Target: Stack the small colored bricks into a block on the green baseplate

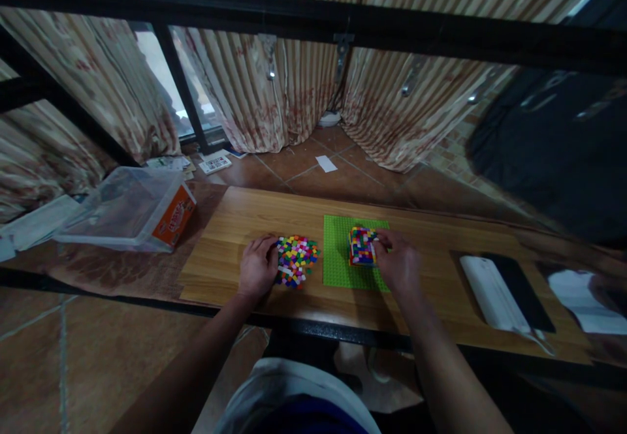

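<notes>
A green baseplate (337, 264) lies on the wooden board (225, 238). On it stands a multicoloured block built of small bricks (361, 246). My right hand (399, 263) rests at the block's right side, fingers curled against it. To the left of the plate lies a pile of small loose coloured bricks (296, 261). My left hand (258, 266) sits at the pile's left edge, fingers bent and touching the bricks; whether it holds one is hidden.
A clear plastic box with an orange label (127, 209) lies on its side at the far left. A white oblong device (490, 294) on a dark pad (524, 290) is at the right. Tiled floor and curtains lie beyond the board.
</notes>
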Action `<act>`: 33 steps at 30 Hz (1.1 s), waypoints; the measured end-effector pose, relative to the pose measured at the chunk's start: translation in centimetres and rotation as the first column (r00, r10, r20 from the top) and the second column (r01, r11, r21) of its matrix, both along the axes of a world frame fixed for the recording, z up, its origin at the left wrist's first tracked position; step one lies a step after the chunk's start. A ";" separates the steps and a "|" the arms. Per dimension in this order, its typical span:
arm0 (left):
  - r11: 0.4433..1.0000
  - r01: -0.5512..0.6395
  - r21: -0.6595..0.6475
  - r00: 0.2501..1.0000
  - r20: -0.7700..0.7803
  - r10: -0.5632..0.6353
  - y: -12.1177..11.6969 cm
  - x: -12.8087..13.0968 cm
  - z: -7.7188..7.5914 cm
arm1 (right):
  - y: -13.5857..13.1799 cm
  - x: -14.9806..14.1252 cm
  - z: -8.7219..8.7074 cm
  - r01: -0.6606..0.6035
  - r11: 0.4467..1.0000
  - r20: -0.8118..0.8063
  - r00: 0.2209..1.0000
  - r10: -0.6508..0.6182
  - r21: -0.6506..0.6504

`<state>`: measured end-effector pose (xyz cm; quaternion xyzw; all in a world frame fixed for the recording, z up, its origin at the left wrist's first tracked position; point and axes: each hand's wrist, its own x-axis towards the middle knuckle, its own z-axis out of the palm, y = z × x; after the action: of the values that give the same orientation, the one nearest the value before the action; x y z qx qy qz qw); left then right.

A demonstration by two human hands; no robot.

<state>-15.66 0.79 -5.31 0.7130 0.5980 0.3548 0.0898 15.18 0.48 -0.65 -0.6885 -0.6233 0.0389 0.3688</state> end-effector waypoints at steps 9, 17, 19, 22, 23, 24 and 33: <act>1.000 0.002 -0.011 1.000 0.007 -0.002 0.0 0.1 0.0 | 0.0 -0.2 -0.2 0.001 1.000 0.028 1.000 -0.001 0.002; 1.000 -0.003 -0.020 1.000 0.017 0.003 -0.1 0.1 0.1 | -0.2 0.3 -0.2 0.020 0.999 -0.055 0.998 -0.018 0.037; 1.000 -0.003 -0.018 1.000 0.015 0.004 -0.1 0.1 0.2 | -0.2 0.4 -0.2 0.029 0.999 -0.071 0.997 -0.026 0.034; 1.000 -0.005 -0.016 1.000 0.006 0.005 -0.1 0.1 0.2 | 0.0 0.4 -0.2 0.041 0.998 -0.097 0.995 -0.037 0.038; 1.000 -0.005 -0.015 1.000 0.004 0.005 -0.1 0.2 0.2 | 0.0 0.3 -0.2 0.050 0.998 -0.107 0.993 -0.045 0.038; 1.000 -0.006 -0.014 1.000 0.004 0.006 -0.1 0.2 0.2 | 0.1 0.3 -0.2 0.061 0.998 -0.117 0.991 -0.057 0.035; 1.000 -0.003 -0.027 1.000 0.027 0.004 -0.2 0.2 0.3 | 0.8 0.6 -0.3 0.086 0.995 -0.254 0.962 -0.096 -0.052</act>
<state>-15.42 0.62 -5.05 0.7058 0.6028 0.3565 0.1068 15.82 1.28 -0.94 -0.7130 -0.5371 0.1234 0.4335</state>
